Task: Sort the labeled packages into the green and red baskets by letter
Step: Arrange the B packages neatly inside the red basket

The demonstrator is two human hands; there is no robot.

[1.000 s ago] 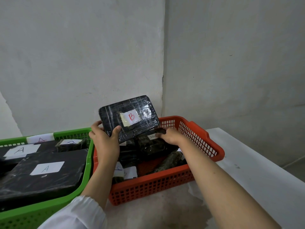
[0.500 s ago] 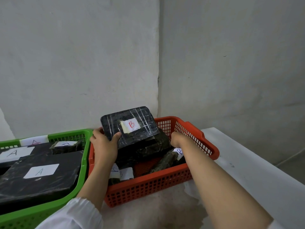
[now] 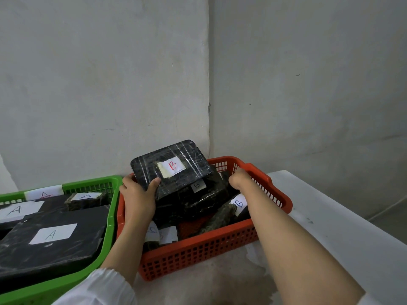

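Observation:
My left hand (image 3: 138, 194) grips the near left corner of a black wrapped package (image 3: 152, 170) with a red B on its white label. The package lies tilted on top of the pile in the red basket (image 3: 198, 254). My right hand (image 3: 239, 179) reaches down into the far right side of that basket, its fingers hidden behind a dark package (image 3: 193, 201) marked B. Another B package (image 3: 239, 204) leans beside my right forearm. The green basket (image 3: 110, 208) on the left holds black packages marked A (image 3: 52, 234).
Both baskets stand side by side on a white table (image 3: 330, 227) pushed into a wall corner. The table's right edge drops to the floor at far right. Several smaller labelled parcels (image 3: 167, 234) lie at the red basket's near left.
The B package has come down from above the red basket onto the pile inside. My right hand has left its underside and moved to the basket's far right.

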